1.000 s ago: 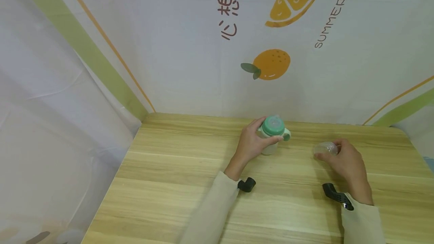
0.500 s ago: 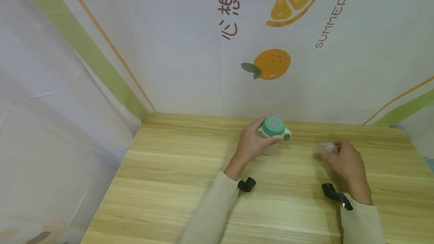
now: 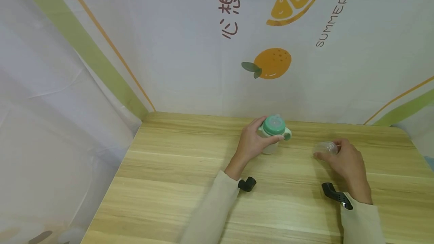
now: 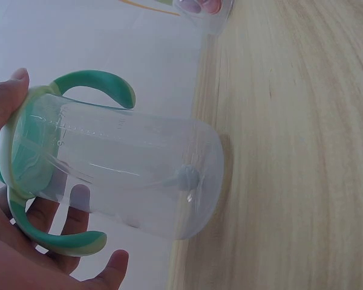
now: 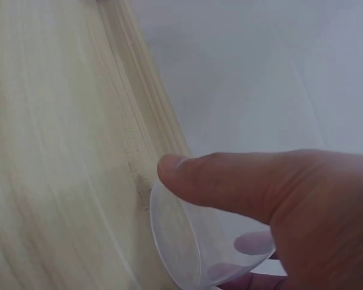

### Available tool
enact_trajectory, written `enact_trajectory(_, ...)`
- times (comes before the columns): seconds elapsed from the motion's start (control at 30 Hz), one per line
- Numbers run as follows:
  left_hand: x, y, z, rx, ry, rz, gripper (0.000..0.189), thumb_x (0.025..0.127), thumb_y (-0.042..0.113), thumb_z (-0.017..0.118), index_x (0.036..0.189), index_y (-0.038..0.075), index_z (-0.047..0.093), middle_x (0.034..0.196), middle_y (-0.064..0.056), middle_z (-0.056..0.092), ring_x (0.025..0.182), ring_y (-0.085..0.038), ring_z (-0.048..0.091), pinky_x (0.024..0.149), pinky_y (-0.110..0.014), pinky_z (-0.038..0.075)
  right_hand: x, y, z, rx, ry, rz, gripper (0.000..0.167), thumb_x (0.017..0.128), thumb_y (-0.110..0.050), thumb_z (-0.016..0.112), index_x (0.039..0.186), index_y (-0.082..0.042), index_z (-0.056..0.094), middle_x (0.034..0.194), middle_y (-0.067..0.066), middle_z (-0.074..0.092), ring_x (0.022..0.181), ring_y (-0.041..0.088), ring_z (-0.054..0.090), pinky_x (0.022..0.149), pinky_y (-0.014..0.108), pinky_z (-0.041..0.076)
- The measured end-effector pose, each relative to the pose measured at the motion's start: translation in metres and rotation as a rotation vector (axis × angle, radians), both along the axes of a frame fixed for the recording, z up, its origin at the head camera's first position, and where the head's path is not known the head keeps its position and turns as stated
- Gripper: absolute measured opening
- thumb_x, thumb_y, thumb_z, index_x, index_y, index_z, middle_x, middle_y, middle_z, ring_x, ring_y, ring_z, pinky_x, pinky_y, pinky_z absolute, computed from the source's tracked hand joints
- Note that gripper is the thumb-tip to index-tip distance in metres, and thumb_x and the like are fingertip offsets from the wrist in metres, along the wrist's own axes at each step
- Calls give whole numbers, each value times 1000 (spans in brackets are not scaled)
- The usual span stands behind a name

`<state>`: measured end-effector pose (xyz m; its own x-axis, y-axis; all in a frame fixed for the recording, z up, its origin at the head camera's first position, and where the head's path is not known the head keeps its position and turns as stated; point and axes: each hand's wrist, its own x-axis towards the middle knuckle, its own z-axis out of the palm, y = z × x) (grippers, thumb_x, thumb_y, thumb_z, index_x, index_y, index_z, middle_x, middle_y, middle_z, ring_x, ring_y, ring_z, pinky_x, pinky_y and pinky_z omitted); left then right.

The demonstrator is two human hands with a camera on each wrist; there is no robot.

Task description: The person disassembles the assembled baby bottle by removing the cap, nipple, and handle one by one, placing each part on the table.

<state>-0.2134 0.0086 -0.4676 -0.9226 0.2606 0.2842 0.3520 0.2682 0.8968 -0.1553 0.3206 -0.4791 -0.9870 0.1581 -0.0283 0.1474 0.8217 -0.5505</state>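
A clear baby bottle (image 4: 133, 163) with a green collar (image 3: 274, 125) and two curved green handles stands upright near the back of the table. My left hand (image 3: 252, 140) grips it round the collar, thumb on one side and fingers on the other. Through its wall a straw with a grey weighted end (image 4: 187, 177) shows. To the right, my right hand (image 3: 347, 161) holds a clear dome-shaped cap (image 3: 323, 148) between thumb and fingers. In the right wrist view the cap's open rim (image 5: 159, 241) faces the table, close to its surface.
The wood-grain table (image 3: 176, 191) ends at a white curtain (image 3: 183, 67) printed with oranges and lettering. Another white cloth (image 3: 61, 142) hangs on the left side. Black wrist mounts (image 3: 247, 184) sit at both beige sleeves (image 3: 210, 214).
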Motion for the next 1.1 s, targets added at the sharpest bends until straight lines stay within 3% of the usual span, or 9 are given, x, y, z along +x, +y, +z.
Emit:
enact_trajectory(0.3,1,-1,1,-6,4,3,72,90,31,95,152,11,66,145,-3,70,132,-17,64,109,-41,53,0,3,2,-10,-13,22,96,96,-51,84,147,21,43,130,47,58,109,59,62,78,62,56)
enact_trajectory(0.5,1,-1,2,-3,7,-1,71,90,31,95,152,11,66,145,-3,70,132,-17,64,110,-41,52,0,7,6,-40,-8,32,95,100,-52,80,152,18,42,141,44,53,121,61,56,88,69,52)
enact_trajectory(0.73,1,-1,3,-2,-7,4,71,90,31,96,151,13,66,145,-2,71,131,-16,64,109,-42,52,2,3,19,-63,51,6,94,101,-52,78,155,17,43,149,43,50,132,64,48,99,75,45)
enact_trajectory(1.1,1,0,2,-3,-18,3,70,90,33,95,151,15,67,144,0,71,130,-15,64,109,-44,53,5,-10,41,-45,123,-19,88,102,-47,75,154,17,44,148,42,51,133,63,47,101,75,42)
